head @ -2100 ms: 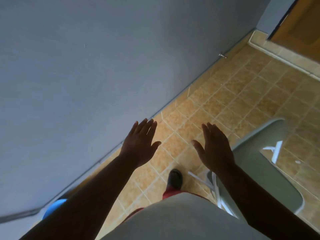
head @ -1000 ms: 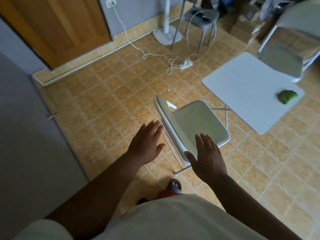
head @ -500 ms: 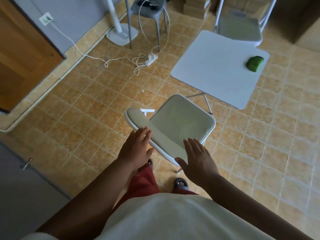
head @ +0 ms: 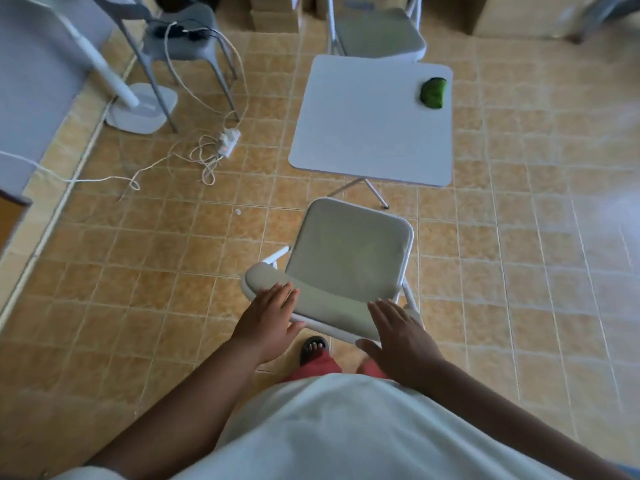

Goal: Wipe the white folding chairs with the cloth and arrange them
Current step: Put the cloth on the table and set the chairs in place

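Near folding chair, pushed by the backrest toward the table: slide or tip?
The chair probably slides: thin tube frame looks light, tiled floor smooth. Pushing high at the backrest could tip it forward. Grout lines may catch its feet.

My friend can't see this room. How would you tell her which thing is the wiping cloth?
Find the small white square table standing in the middle of the tiled floor, just past the white folding chair. The cloth lies near the table's far right corner. It is a crumpled green lump, the only green thing in the room and the only thing on the tabletop.
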`<state>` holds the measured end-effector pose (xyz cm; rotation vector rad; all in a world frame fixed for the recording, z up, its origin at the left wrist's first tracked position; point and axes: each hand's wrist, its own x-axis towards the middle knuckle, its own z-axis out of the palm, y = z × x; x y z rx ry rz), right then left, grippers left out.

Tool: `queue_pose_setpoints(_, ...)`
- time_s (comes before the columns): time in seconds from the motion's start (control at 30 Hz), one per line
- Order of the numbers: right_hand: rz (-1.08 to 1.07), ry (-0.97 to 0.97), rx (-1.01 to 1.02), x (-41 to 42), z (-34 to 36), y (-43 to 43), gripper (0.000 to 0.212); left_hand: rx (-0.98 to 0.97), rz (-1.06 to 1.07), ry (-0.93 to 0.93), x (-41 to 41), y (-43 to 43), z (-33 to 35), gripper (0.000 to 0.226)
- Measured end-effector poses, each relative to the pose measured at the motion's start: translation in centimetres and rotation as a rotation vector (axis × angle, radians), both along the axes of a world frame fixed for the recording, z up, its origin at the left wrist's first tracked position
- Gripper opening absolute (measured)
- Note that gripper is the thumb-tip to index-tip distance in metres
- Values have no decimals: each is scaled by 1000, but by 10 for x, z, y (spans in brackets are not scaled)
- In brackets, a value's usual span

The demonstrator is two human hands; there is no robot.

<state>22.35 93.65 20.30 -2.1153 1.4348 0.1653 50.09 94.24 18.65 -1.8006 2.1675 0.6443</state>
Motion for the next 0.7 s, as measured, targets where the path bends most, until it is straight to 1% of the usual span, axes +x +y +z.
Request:
queue_pose_setpoints(0.1,-83,24,45,12,-8,13,73,40,-87,16,18,-12,-10,80)
queue_pose_setpoints(0.17,-132,40,65,17,-13,19,67,60,-123,26,29,-18,-17,73)
queue_pose_setpoints(0.23,-148,31,21,21,-19,23,58,70,-166,41,39,-25,-20,73)
queue_pose_setpoints(0.3,-163,20,-26,23,-24,26,53,84,-221,47,45,-31,-21,81)
queue_pose_setpoints(0.37,-153,17,-89,25,-23,25,53,79,-264,64,48,-35,-20,92)
queue_pose_setpoints(0.43,-138,22,-129,26,-21,24,54,70,-291,72,48,-40,-19,94)
queue_pose_setpoints(0.57,-183,57,-122,18,-30,11,54,84,-314,42,38,-54,-17,84)
queue_pose_setpoints(0.7,-194,66,-81,-1,-38,-22,54,86,-299,48,17,-80,-15,63)
